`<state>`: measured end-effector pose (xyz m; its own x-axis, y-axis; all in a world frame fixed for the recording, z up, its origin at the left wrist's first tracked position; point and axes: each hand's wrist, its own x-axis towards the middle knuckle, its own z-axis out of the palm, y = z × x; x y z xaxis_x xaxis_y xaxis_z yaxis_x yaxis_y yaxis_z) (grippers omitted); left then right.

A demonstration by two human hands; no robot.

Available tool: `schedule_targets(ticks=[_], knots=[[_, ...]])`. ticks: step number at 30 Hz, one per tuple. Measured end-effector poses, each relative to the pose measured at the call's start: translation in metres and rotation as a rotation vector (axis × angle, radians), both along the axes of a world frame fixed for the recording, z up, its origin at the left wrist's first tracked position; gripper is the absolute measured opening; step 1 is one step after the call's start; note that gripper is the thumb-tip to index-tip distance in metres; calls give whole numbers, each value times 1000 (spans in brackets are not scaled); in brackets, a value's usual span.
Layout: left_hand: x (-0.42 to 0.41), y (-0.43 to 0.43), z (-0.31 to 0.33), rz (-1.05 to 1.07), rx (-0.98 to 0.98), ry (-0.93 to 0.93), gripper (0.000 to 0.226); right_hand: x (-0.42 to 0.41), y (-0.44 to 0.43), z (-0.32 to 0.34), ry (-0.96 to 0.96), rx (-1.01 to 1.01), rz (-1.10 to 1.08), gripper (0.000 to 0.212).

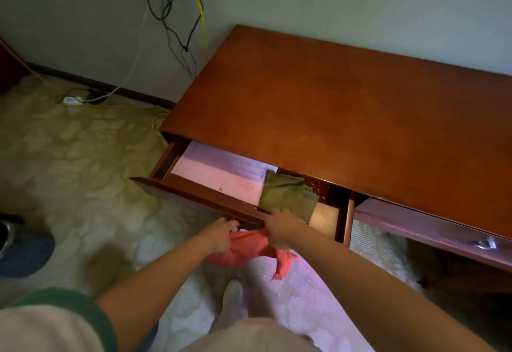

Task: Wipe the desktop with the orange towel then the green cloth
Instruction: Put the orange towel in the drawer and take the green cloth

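The orange towel [243,252] hangs bunched just below the front of the open left drawer [205,195], gripped by both hands. My left hand [219,234] holds its left part under the drawer front. My right hand [282,229] holds its right part, knuckles at the drawer's front rail. The green cloth [288,195] lies folded inside the drawer at its right end, just beyond my right hand. The brown wooden desktop [346,119] is bare above the drawer.
White paper [221,171] lines the drawer. A second drawer [432,229] at the right is shut. Cables [177,19] hang on the wall left of the desk, with a power strip [72,100] on the patterned carpet. My foot [232,296] stands below the towel.
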<state>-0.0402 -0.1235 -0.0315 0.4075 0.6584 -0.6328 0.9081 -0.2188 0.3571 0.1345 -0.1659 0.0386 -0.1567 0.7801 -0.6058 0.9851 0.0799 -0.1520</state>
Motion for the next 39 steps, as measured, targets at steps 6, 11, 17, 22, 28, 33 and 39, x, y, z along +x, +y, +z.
schedule_targets(ticks=[6,11,17,22,28,33,39], knots=[[-13,-10,11,-24,-104,-48,34,-7,-3,11,64,-34,37,43],[-28,13,37,-107,-245,-20,26,-3,12,28,85,-41,45,34],[-48,57,76,-77,-171,1,23,-4,38,61,174,-11,-47,27],[-58,99,115,-38,115,-16,25,-15,72,87,283,135,-185,16],[-70,149,161,43,388,-162,36,-25,105,115,196,371,-255,34],[-83,184,196,-47,483,-244,45,-26,119,129,331,516,-382,22],[-89,212,222,-122,531,-213,39,-30,134,142,322,597,-443,22]])
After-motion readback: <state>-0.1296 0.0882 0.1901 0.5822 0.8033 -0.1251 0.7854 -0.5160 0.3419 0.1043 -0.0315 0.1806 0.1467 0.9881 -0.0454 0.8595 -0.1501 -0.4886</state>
